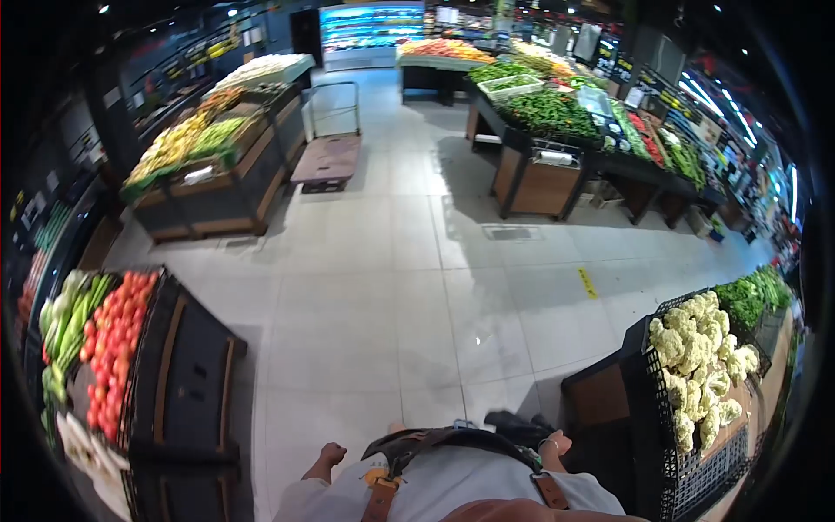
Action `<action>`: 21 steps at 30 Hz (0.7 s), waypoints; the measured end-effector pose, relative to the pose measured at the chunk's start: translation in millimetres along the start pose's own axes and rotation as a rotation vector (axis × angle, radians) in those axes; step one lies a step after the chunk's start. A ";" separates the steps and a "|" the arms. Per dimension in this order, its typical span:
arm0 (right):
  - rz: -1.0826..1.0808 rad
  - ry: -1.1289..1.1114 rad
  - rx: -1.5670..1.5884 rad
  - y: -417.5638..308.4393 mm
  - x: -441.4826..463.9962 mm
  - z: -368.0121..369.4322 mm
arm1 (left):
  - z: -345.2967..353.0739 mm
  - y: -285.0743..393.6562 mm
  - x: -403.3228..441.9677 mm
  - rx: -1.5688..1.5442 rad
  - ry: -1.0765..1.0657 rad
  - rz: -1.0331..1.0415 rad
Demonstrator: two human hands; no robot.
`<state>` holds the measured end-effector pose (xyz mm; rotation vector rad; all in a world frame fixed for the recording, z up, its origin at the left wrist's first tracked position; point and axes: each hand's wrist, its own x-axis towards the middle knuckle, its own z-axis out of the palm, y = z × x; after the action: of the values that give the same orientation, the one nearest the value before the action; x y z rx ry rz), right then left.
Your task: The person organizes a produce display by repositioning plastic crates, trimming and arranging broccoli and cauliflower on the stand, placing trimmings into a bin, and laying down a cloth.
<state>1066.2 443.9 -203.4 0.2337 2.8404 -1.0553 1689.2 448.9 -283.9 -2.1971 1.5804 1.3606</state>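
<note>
My left hand (331, 453) hangs low beside my body, its fingers curled in; whether anything is inside them is too small to tell. On the other side, my right hand (557, 443) is also down near my waist, partly curled, with a thin band at the wrist. Neither hand touches a stand. Nearest to the right hand is the stand of cauliflower (694, 357). Red tomatoes (115, 348) fill part of the stand to the left of my left hand. A dark strap or bag (435, 439) crosses my front.
Pale floor tiles (365, 296) run between produce stands. A flat cart (327, 160) with an upright handle stands beside the far left stand (204, 143). Leafy greens fill the far right stand (548, 113). A lit refrigerated display (372, 33) is at the back.
</note>
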 end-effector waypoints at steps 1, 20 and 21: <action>0.034 0.003 -0.005 -10.4 -9.2 0.4 | -20.3 13.0 28.8 0.045 0.016 0.024; -0.029 -0.180 -0.302 -331.3 -74.9 360.4 | -264.4 207.5 340.4 0.206 -0.102 -0.085; -0.154 -0.221 -0.310 -355.0 -76.2 394.0 | -280.4 213.9 344.1 0.128 -0.022 -0.088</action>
<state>1094.2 -87.9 -262.2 -0.1218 2.7988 -0.6021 1701.7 -43.7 -279.1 -2.1418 1.4995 1.2196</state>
